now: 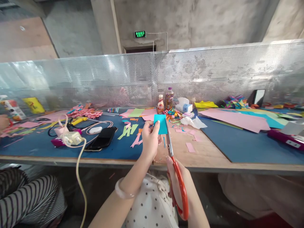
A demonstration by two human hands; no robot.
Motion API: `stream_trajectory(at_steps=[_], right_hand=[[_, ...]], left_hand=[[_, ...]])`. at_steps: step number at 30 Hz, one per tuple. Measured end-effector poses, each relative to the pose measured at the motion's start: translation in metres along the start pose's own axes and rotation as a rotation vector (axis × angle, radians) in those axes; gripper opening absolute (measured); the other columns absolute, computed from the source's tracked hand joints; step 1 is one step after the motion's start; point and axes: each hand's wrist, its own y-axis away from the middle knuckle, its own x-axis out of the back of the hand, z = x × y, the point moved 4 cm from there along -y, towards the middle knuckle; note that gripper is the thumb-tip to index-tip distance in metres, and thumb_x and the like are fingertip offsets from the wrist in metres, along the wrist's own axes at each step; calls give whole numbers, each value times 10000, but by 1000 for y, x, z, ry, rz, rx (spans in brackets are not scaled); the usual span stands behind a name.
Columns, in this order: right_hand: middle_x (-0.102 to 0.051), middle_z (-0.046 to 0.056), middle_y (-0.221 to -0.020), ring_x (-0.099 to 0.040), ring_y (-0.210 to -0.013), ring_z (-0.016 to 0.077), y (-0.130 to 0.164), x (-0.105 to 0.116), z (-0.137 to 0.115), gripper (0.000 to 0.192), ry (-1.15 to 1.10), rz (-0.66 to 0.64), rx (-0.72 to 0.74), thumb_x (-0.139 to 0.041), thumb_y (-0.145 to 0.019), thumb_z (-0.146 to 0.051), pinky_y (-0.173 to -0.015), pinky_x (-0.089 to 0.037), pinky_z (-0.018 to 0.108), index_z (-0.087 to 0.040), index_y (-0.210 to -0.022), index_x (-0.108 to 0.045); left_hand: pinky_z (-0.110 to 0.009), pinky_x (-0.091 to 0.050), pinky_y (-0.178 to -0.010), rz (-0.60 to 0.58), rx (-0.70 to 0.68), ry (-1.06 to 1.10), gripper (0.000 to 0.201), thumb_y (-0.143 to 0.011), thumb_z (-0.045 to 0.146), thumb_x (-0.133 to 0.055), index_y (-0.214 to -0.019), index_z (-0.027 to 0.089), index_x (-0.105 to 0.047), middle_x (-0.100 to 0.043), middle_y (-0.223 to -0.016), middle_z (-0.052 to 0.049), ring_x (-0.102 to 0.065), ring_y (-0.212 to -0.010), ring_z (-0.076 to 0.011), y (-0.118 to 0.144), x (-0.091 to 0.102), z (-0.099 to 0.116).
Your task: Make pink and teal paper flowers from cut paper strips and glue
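Note:
Between the thumb and fingers of my left hand (150, 139) is a small blue sheet of paper (162, 126), held up over the table edge. My right hand (181, 179) grips red-handled scissors (181, 186), blades pointing away from me. The blades lie along the right edge of the blue paper; whether they are cutting into it I cannot tell. Below the paper a thin blue strip (164, 142) is visible above the wooden tabletop. Green paper strips (128, 130) and pink strips (137, 140) lie to the left of my hands.
On the left are a black phone (104, 138) and a power strip (72, 138) with a hanging cable. Two bottles (169, 98) and a tissue pack (186, 107) stand behind. Large pink sheets (237, 118) lie right. A perforated metal partition (201, 72) closes the back. Someone in striped trousers sits left.

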Motion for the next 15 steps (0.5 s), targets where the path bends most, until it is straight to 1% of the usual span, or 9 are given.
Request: stream_trajectory(at_steps=[3,6,8,11,13,15], right_hand=[[-331,-68,-485,-372,-279,87,1,-1,-1,495,-28,-15,-13,-345,-763,-703,-219,-291,196,-215,-684,-372],[-339,-75,-466,-347,-267,80,2,-4,-1,513,-50,-64,-7,-308,-769,-718,-231,-295,200,-215,-707,-389],[-357,-74,-461,-350,-268,86,3,-8,-1,530,-72,-110,1,-300,-763,-732,-245,-304,209,-214,-748,-413],[-406,-59,-490,-361,-293,89,5,-11,3,550,-143,-168,28,-298,-763,-735,-264,-302,211,-207,-830,-438],[-456,-40,-545,-351,-312,77,6,-11,6,554,-187,-204,72,-301,-775,-720,-279,-303,206,-199,-893,-446],[-500,-16,-614,-367,-344,74,6,-8,5,556,-215,-236,187,-305,-784,-707,-303,-324,205,-193,-943,-446]], left_hand=[[-166,-224,-319,-2,8,10,270,-757,411,-616,-758,211,-435,-270,-502,105,-229,-322,-22,0,0,-2],[-166,-211,-326,-1,12,38,270,-752,397,-625,-748,210,-432,-264,-488,107,-224,-325,-23,0,0,-2],[-165,-206,-334,34,14,72,264,-761,394,-614,-745,212,-423,-249,-474,110,-229,-329,-27,0,2,-2],[-162,-207,-342,122,0,134,265,-761,372,-614,-734,214,-403,-211,-470,114,-233,-333,-29,-3,8,0],[-163,-205,-340,153,11,154,271,-750,344,-626,-721,213,-390,-208,-473,116,-236,-332,-29,-6,10,0],[-166,-202,-334,151,48,145,265,-748,323,-620,-713,213,-382,-214,-468,117,-239,-321,-30,-8,11,-2]])
